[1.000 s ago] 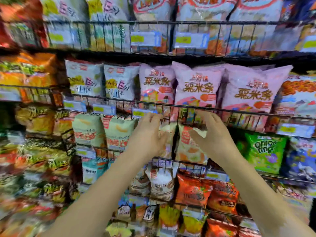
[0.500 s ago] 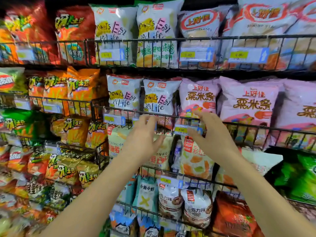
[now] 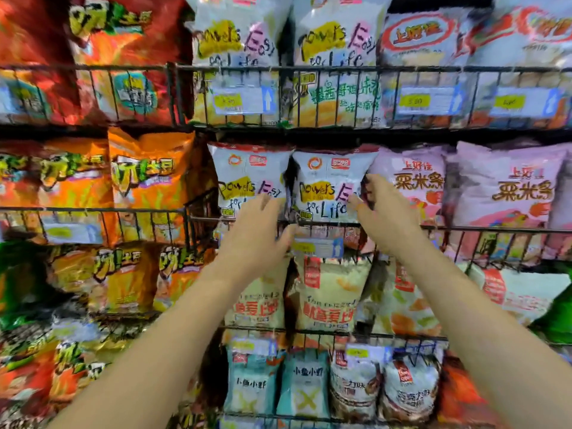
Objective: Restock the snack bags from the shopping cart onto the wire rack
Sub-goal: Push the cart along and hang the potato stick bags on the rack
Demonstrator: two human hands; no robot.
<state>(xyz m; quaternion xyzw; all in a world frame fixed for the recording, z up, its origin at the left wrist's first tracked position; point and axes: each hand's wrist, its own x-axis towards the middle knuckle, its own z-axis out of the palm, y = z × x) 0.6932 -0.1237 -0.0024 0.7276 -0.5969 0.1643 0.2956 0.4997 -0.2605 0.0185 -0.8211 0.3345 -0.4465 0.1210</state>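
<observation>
Snack bags (image 3: 328,301) fill every tier of the wire rack (image 3: 383,69). The one being handled is a white snack bag (image 3: 325,187) with yellow and pink lettering, standing in the middle tier behind the front rail.

Nearest the camera, two bare forearms (image 3: 173,342) rise from the bottom corners, their elbows cut off by the frame. The left hand (image 3: 257,233) reaches to the white snack bag's left edge. Its fingers (image 3: 267,201) look nearly straight over the dark gap beside the bag, and the thumb spreads low toward a blue-and-yellow price label (image 3: 315,246). Motion blur smears the tips, so I cannot tell whether they hold anything.

The right hand (image 3: 388,218) is at the bag's right edge. Its thumb lies on the printed front and its fingers (image 3: 373,184) curl round the edge into the gap next to a pink bag (image 3: 414,184), gripping the bag there. The fingertips are hidden behind it. The rail, the label and both hands cover the bag's lower part.

Just left stands a matching white bag (image 3: 244,178). Farther left, orange bags (image 3: 145,178) are badly smeared, their print unreadable. Below, teal bags (image 3: 305,385) sit partly behind wire. Larger white bags (image 3: 334,48) in the top tier are cut off at the upper edge.
</observation>
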